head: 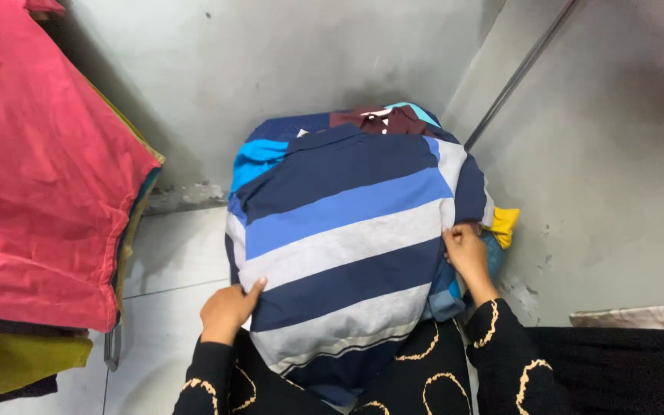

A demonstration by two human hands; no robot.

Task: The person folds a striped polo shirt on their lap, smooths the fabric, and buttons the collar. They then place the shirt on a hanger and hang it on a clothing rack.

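A folded striped shirt (343, 230) with navy, blue and white bands lies on top of a pile of clothes, its maroon collar at the far end. My left hand (227, 309) pinches the shirt's lower left edge. At the right edge, my right hand (466, 253) grips the fabric, close to a yellow garment (504, 224) that pokes out beneath. Both my sleeves are black with gold loops.
A red garment (36, 177) hangs at the left over yellow-green and dark clothes. Grey walls stand behind and to the right, with a metal rod (520, 73) running up the corner. White floor tiles (170, 261) show at the lower left.
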